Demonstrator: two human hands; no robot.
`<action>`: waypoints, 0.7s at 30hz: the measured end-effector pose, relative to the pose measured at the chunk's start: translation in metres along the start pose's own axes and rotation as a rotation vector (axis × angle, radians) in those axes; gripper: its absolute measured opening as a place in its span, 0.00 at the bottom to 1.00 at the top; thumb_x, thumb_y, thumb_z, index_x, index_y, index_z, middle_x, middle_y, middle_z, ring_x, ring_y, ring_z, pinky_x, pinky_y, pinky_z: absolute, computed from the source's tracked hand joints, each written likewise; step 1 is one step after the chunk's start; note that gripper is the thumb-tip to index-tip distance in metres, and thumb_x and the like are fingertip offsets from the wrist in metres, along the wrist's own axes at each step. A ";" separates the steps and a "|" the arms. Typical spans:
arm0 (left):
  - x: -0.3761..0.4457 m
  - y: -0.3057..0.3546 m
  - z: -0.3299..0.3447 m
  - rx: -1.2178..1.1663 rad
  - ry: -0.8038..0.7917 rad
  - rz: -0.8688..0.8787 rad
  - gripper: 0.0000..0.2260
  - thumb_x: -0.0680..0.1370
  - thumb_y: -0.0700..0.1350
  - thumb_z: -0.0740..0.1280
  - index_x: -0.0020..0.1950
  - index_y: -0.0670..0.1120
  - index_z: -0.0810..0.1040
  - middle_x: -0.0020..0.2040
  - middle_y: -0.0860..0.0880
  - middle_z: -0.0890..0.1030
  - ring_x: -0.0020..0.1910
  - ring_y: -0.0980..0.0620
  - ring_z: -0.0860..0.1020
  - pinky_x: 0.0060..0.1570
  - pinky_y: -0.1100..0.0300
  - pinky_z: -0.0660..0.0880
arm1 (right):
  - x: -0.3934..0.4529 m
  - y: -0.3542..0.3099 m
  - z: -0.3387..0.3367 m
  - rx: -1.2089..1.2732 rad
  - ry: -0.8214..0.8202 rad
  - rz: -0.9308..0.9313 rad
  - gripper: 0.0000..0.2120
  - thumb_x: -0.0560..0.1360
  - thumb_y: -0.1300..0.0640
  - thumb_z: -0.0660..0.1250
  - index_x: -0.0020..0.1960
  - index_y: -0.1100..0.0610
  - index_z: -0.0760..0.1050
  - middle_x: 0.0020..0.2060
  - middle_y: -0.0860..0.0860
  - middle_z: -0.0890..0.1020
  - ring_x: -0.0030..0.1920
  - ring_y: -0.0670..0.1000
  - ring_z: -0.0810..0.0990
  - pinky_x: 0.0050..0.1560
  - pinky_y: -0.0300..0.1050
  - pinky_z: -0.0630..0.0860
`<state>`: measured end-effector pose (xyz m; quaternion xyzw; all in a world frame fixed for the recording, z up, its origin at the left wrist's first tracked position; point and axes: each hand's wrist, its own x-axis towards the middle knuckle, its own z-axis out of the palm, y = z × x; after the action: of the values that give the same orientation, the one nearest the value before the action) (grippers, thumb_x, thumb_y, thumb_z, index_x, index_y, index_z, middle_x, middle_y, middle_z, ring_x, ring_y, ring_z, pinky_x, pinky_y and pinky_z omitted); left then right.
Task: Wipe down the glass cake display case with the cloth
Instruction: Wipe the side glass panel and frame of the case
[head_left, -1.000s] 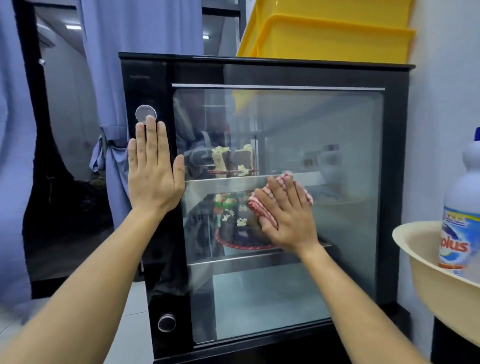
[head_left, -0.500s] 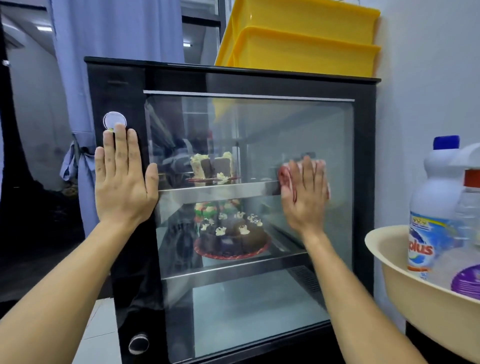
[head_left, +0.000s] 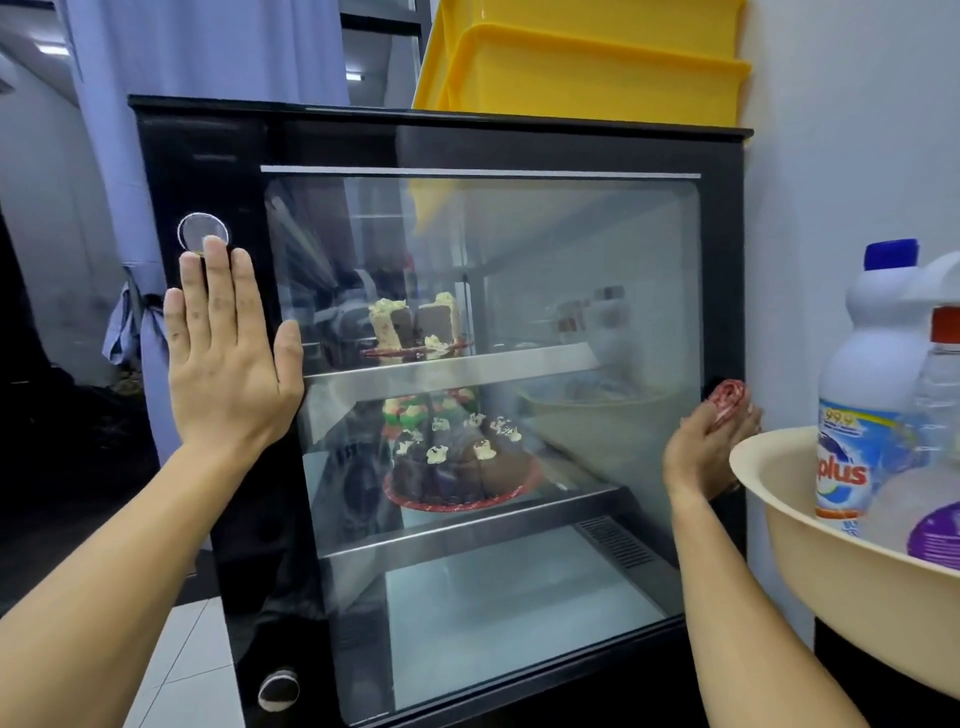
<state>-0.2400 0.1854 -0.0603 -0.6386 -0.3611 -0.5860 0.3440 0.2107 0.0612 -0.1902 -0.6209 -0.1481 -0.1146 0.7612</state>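
Left hand (head_left: 228, 358): I lay it flat on the black frame at the left of the case (head_left: 332, 140), fingers straight, holding nothing. The fingertips are just under a round knob (head_left: 202, 232).
Right hand (head_left: 709, 449): at the right edge of the glass (head_left: 571, 270), middle right of the frame. My fingers are curled round the cloth (head_left: 727, 397) and press it on the black frame there.
Cloth: red and white, bunched, mostly hidden in my hand.
Risk 1: my right hand is just beside the basin (head_left: 831, 582) at lower right. I think a wide stroke can knock it, and the bottle (head_left: 867, 395) inside may fall.
Risk 2: my bare left palm may leave marks on the frame.
Risk 3: a hard push may shake the cake (head_left: 457, 462) on the middle shelf.
Writing: the bottle label shows "99.9" and "plus"; the rest is hidden.
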 end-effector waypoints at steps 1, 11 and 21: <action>0.000 0.000 0.000 0.003 0.002 -0.001 0.31 0.86 0.54 0.50 0.86 0.42 0.45 0.86 0.41 0.45 0.84 0.45 0.41 0.82 0.48 0.38 | -0.001 -0.005 -0.001 0.028 -0.001 0.041 0.32 0.85 0.46 0.49 0.85 0.57 0.51 0.85 0.55 0.50 0.84 0.57 0.47 0.82 0.52 0.40; 0.000 -0.002 0.002 -0.003 0.008 0.020 0.32 0.86 0.54 0.50 0.86 0.41 0.45 0.86 0.40 0.45 0.85 0.43 0.43 0.82 0.48 0.39 | 0.040 -0.085 0.025 -0.104 -0.040 -0.396 0.30 0.85 0.42 0.49 0.85 0.49 0.53 0.84 0.52 0.54 0.84 0.58 0.48 0.83 0.55 0.42; -0.001 -0.001 0.003 0.021 0.016 0.025 0.31 0.86 0.54 0.49 0.86 0.41 0.44 0.86 0.40 0.45 0.85 0.42 0.44 0.83 0.46 0.40 | -0.001 -0.037 0.011 0.036 0.151 0.165 0.29 0.87 0.44 0.47 0.85 0.53 0.52 0.85 0.54 0.51 0.84 0.58 0.48 0.82 0.56 0.42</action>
<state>-0.2399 0.1883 -0.0611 -0.6348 -0.3562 -0.5830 0.3609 0.1950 0.0644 -0.1546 -0.6068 -0.0409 -0.0954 0.7880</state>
